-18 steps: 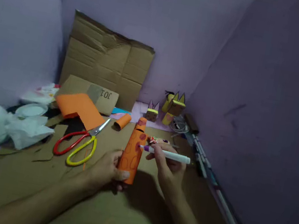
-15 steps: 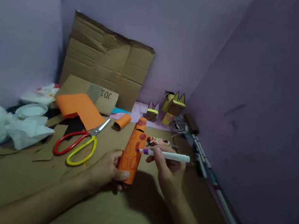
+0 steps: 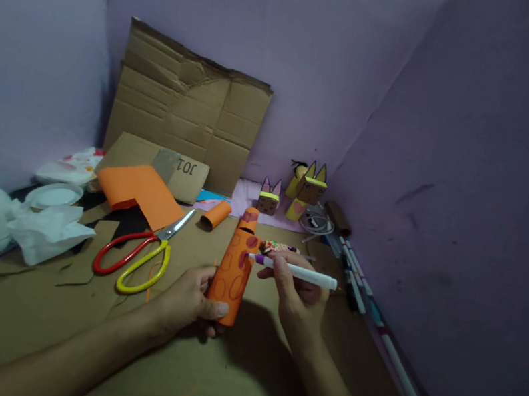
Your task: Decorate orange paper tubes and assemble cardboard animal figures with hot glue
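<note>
- Tube (image 3: 233, 274): orange, upright with a slight tilt, mid-scene on cardboard (image 3: 46, 317); oval spots outlined, a few filled purple.
- Left hand (image 3: 189, 300): fingers wrapped round tube base from 8 o'clock, thumb pressed on front.
- Right hand (image 3: 297, 291): at 3 o'clock of tube, fingers pinching marker (image 3: 302, 273), tip touching upper tube.
- Step, as judged: colouring spots; next stroke calls for a steady tube and a light tip.
- Scissors (image 3: 143, 255): at 9 o'clock, near.
</note>
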`<state>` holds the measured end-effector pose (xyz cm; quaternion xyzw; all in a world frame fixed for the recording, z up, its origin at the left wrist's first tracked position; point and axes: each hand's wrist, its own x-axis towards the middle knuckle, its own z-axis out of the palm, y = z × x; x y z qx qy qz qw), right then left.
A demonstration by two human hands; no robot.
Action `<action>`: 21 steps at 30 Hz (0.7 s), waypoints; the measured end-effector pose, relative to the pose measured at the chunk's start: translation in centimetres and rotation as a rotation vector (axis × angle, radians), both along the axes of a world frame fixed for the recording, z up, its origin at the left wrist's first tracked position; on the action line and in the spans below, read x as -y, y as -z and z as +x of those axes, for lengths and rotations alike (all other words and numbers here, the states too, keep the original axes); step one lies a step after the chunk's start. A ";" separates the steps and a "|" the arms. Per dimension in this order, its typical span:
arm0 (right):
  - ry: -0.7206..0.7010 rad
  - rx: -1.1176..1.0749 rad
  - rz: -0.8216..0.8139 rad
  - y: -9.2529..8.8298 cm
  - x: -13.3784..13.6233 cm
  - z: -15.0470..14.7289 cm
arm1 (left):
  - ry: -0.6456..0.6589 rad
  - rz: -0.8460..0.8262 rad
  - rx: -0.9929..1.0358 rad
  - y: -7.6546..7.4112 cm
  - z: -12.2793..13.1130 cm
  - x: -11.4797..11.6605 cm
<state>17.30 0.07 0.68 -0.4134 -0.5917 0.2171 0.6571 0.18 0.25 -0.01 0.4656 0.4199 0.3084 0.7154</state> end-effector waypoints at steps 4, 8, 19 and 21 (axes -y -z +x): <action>-0.012 -0.038 -0.004 0.1 0.0 -0.1 | 0.003 0.000 -0.001 -0.4 0.0 0.1; 0.000 -0.049 -0.019 0.0 0.0 -0.1 | 0.009 -0.002 0.000 -0.3 0.0 0.1; -0.012 -0.010 -0.071 0.0 0.1 0.2 | 0.004 -0.003 -0.003 -0.5 0.0 0.1; -0.024 -0.016 -0.092 0.1 0.1 0.2 | 0.006 0.003 -0.005 -0.5 -0.1 0.1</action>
